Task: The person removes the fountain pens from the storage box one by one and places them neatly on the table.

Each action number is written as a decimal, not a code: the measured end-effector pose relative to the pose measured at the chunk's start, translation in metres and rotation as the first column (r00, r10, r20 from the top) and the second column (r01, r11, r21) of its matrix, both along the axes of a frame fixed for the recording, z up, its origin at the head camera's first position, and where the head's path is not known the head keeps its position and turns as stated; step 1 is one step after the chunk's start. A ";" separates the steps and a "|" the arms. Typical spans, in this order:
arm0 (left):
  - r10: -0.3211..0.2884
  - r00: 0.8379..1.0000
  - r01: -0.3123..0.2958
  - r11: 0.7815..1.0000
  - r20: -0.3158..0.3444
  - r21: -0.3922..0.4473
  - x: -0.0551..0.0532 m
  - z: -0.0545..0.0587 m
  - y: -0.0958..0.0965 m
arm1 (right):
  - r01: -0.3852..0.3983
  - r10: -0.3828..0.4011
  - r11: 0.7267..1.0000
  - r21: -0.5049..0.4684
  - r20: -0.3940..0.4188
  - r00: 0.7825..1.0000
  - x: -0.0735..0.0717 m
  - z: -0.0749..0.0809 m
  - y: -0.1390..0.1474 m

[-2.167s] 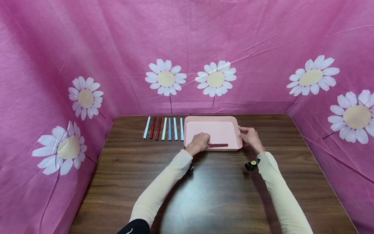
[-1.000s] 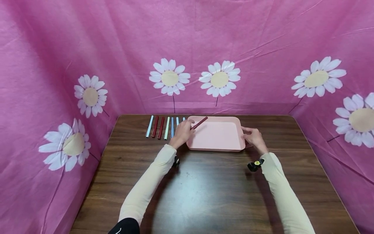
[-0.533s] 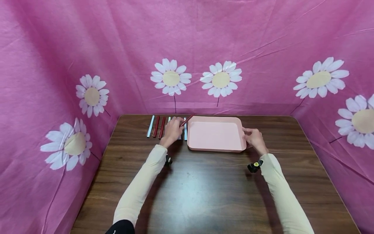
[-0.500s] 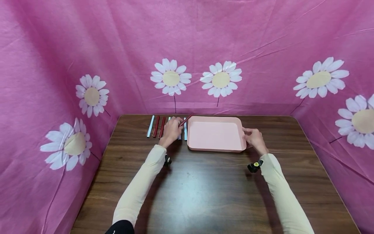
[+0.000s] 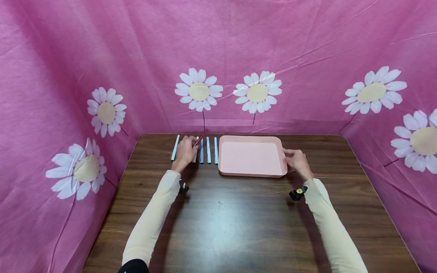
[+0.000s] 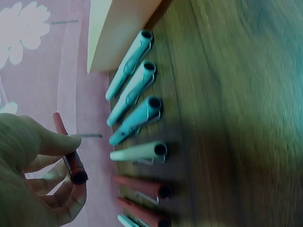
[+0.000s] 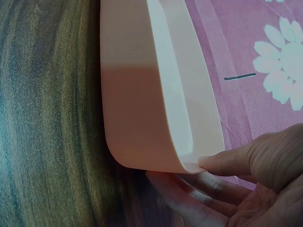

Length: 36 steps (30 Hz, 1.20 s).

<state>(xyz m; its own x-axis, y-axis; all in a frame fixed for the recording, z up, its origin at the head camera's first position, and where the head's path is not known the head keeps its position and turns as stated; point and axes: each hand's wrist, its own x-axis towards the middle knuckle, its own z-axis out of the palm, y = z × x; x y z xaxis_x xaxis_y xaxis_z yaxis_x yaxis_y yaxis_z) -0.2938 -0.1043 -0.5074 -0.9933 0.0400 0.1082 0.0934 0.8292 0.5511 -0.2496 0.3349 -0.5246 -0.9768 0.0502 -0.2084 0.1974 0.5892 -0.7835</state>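
Note:
My left hand (image 5: 184, 151) pinches a dark red pen (image 6: 75, 168) between thumb and fingers, held tilted above the left end of a pen row. In the left wrist view, that row has two dark red pens (image 6: 142, 186), a pale green pen (image 6: 139, 152) and three bluish pens (image 6: 135, 120) beyond it. The red pens are hidden under my hand in the head view; a light blue pen (image 5: 175, 147) shows at the far left. My right hand (image 5: 297, 162) grips the right end of a pink tray (image 5: 252, 175), thumb on its rim and fingers against the outside.
The tray stands just right of the pens, near the back edge of the brown wooden table (image 5: 225, 220). A pink cloth with daisies (image 5: 218, 57) hangs behind and at both sides.
My left hand has lifted the dark red pen out of the tray and carried it left over the row of pens. My right hand has stayed on the tray's right end.

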 end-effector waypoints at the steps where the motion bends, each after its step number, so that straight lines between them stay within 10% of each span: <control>1: 0.011 1.000 -0.011 1.000 -0.004 0.002 0.000 0.000 -0.003 | 0.000 0.000 1.000 0.000 0.001 1.000 0.000 0.000 0.000; 25: 0.239 0.970 -0.233 0.967 -0.050 0.107 0.000 -0.018 -0.072 | 0.006 -0.006 1.000 0.019 -0.011 1.000 0.007 0.004 0.002; 36: 0.305 0.950 -0.309 0.949 0.058 0.068 -0.001 -0.035 -0.093 | 0.009 -0.008 0.999 0.044 -0.021 1.000 0.008 0.003 0.004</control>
<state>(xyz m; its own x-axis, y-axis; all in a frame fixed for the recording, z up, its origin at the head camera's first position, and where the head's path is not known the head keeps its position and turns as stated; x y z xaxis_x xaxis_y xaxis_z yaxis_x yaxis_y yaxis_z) -0.2949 -0.1969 -0.5425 -0.9602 -0.2742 0.0528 -0.1863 0.7697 0.6106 -0.2414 0.3385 -0.5214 -0.9803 0.0667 -0.1858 0.1865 0.6214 -0.7610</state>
